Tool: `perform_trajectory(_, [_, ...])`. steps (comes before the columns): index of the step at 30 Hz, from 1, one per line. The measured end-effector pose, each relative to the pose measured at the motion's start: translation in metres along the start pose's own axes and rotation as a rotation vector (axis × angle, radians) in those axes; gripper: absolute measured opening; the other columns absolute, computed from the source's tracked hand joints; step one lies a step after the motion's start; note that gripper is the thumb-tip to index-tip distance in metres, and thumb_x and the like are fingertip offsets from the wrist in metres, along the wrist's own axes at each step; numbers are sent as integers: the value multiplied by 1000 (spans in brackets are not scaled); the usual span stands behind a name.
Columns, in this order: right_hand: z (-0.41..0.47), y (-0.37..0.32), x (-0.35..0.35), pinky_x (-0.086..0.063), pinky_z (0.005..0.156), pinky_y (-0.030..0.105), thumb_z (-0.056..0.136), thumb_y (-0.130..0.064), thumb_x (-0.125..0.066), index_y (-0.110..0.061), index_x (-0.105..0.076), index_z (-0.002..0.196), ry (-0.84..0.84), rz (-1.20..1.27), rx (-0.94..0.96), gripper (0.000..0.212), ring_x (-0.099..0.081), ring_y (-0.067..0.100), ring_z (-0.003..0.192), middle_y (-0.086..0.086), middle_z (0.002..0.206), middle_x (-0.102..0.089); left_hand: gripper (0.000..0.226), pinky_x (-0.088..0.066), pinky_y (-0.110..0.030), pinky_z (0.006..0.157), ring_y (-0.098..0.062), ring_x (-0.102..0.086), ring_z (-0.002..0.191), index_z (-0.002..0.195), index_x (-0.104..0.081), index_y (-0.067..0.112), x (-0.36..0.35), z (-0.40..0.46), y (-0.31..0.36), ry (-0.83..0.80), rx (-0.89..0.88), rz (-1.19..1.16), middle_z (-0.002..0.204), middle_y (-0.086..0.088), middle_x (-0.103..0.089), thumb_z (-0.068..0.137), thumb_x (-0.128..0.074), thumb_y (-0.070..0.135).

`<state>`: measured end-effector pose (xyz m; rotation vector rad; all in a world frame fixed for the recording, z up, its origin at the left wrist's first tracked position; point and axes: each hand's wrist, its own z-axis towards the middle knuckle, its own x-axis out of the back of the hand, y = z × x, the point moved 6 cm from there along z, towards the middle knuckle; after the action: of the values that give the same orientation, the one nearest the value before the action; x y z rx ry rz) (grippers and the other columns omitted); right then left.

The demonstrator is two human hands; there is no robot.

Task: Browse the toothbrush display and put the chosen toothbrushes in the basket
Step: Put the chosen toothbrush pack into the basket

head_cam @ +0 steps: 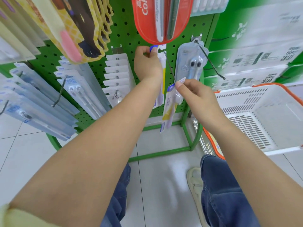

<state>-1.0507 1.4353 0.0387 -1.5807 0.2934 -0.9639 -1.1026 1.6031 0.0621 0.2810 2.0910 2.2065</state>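
My right hand (195, 94) pinches the top of a yellow-and-purple toothbrush pack (170, 108) at the tip of a metal hook (169, 66); the pack hangs down below my fingers. My left hand (147, 63) pinches the blue top of another toothbrush pack (161, 79) that hangs at the back of the same hook, against the green pegboard (124, 31). A white basket (268, 102) with an orange rim stands on the floor to the right, and nothing shows inside it.
More packs hang around: a red Colgate pack (147, 20) above, a blue twin pack (191, 63) to the right, white packs (117, 74) and blue packs (41, 102) to the left. A bare hook (211, 61) juts out at right. The green frame (164, 153) stands on tiled floor.
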Motion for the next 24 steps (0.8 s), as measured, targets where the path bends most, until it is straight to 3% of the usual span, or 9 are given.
perform_trajectory(2, [-2, 0, -1, -46, 99, 35, 91, -53, -52, -20, -63, 120, -5, -7, -4, 45, -60, 10, 108, -8, 108, -68, 8, -36, -9, 55, -2, -46, 63, 93, -49, 11, 3, -7, -6, 2, 28, -7, 72, 12, -48, 98, -54, 14])
perform_trajectory(4, [-5, -2, -1, -43, 104, 39, 89, -58, -50, -23, -57, 129, -8, -1, -10, 54, -58, 10, 115, -6, 121, -65, 8, -42, -22, 65, -14, -51, 70, 96, -48, 11, 8, -16, -14, 5, 84, -24, 74, 9, -49, 99, -52, 17])
perform_trajectory(6, [-10, -4, -1, -38, 109, 38, 92, -57, -49, -26, -49, 138, -20, 7, -12, 55, -52, 11, 125, -5, 134, -58, 7, -42, -26, 69, -20, -52, 74, 96, -47, 12, 14, -23, -21, 16, 125, -38, 75, 6, -50, 99, -51, 18])
perform_trajectory(12, [-34, -13, 7, -23, 105, 18, 97, -47, -46, -25, -30, 151, -29, -80, 37, 60, -29, 6, 141, -6, 154, -35, 6, -36, -10, 55, 6, -52, 60, 94, -47, 15, 42, -69, -16, 40, -12, -19, 72, 13, -52, 99, -51, 16])
perform_trajectory(15, [-47, -16, 14, -23, 102, 16, 98, -43, -48, -24, -32, 150, 16, -99, 53, 57, -31, 5, 139, -7, 153, -37, 9, -37, -18, 58, 1, -51, 58, 92, -47, 17, 51, -99, -11, 3, -174, 23, 67, 13, -53, 99, -52, 17])
perform_trajectory(18, [-67, -11, 19, -26, 110, 21, 98, -39, -51, -23, -38, 147, 66, -8, 34, 52, -35, 3, 136, -8, 149, -42, 10, -36, -11, 57, 4, -53, 59, 92, -47, 18, 62, -122, -9, 6, -238, 18, 67, 14, -55, 100, -52, 17])
perform_trajectory(20, [-82, -9, 21, -30, 110, 21, 98, -31, -53, -21, -45, 141, 93, 68, 34, 45, -42, -1, 131, -8, 142, -49, 11, -38, -14, 56, 1, -51, 56, 91, -47, 19, 70, -133, -10, 8, -245, 1, 63, 12, -55, 100, -52, 18])
perform_trajectory(24, [-107, -7, 20, -43, 91, 9, 96, -15, -57, -22, -60, 119, 73, 198, 34, 25, -58, -11, 104, -11, 115, -65, 14, -40, -16, 57, -1, -52, 56, 88, -46, 24, 92, -151, -13, 39, -215, -25, 62, 12, -60, 99, -54, 19])
